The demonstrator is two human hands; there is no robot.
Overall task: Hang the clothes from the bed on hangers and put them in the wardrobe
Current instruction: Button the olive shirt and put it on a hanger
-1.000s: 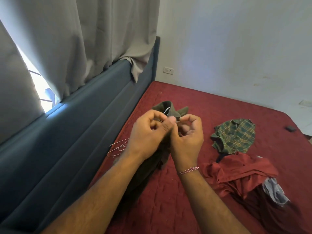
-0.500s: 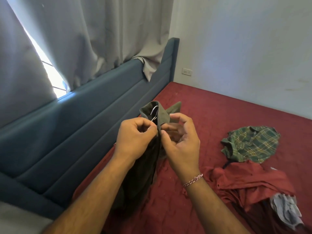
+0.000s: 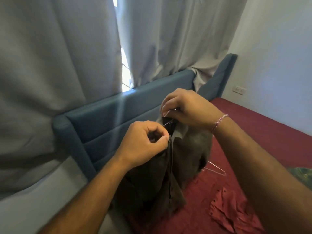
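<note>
A dark olive shirt (image 3: 190,154) hangs on a thin wire hanger, lifted above the red bed (image 3: 263,129). My right hand (image 3: 187,108) grips the hanger's hook (image 3: 166,114) at the collar. Lower and to the left, my left hand (image 3: 143,144) pinches the shirt's front edge just under the collar. A spare wire hanger (image 3: 217,169) lies on the bed behind the shirt. A red garment (image 3: 226,208) lies on the bed at lower right, and a corner of a green plaid shirt (image 3: 302,174) shows past my right forearm.
A blue padded headboard (image 3: 118,115) runs along the bed's left side, with grey curtains (image 3: 67,56) hanging behind it and a bright gap between them. A white wall with a socket (image 3: 238,89) stands at the right.
The shirt on its hanger has risen off the bed. My right hand moved up to the hook while my left stayed on the front edge. The view swung left toward the curtains.
</note>
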